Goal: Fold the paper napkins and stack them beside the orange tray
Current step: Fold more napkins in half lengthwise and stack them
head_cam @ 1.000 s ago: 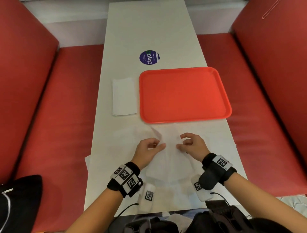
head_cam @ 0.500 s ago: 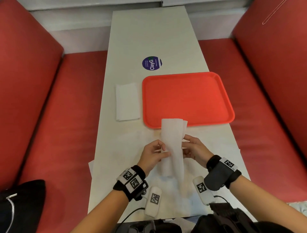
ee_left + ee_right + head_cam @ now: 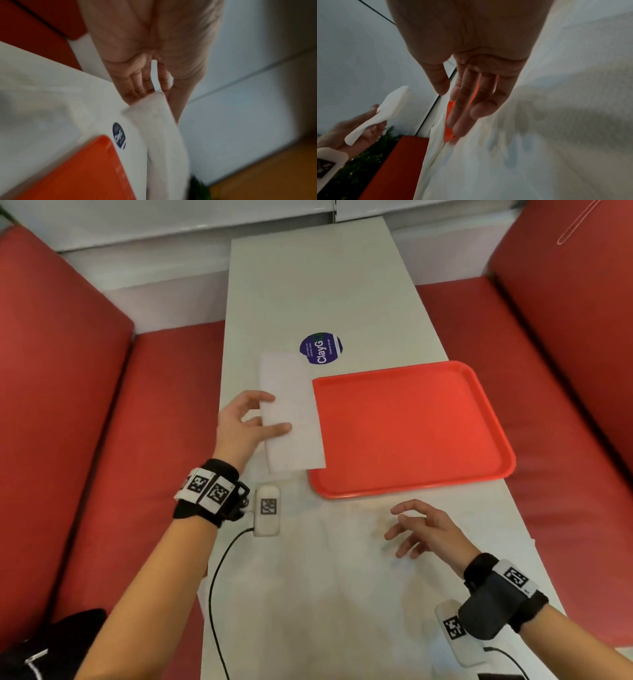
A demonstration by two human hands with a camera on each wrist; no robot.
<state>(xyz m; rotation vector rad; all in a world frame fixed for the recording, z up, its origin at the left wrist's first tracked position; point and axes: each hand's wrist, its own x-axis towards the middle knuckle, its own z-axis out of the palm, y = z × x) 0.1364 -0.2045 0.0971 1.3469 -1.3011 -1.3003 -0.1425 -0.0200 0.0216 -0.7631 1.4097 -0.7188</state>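
My left hand (image 3: 279,412) pinches a folded white napkin (image 3: 294,419) between thumb and fingers, just left of the orange tray (image 3: 411,422). The left wrist view shows the thumb and fingers (image 3: 137,89) closed on the napkin's (image 3: 163,135) near end. Whether another folded napkin lies under it I cannot tell. My right hand (image 3: 394,529) hovers with spread, relaxed fingers and holds nothing, over the unfolded napkins (image 3: 342,577) spread on the near table. In the right wrist view, the held napkin (image 3: 385,115) is raised off the table.
A round blue sticker (image 3: 321,348) lies on the white table (image 3: 325,285) beyond the tray. Red bench seats (image 3: 154,440) flank the narrow table on both sides. A black bag (image 3: 41,645) sits at the near left.
The napkin folded between both hands has gone left and forward in my left hand alone. My right hand let go and drew back over the flat napkins.
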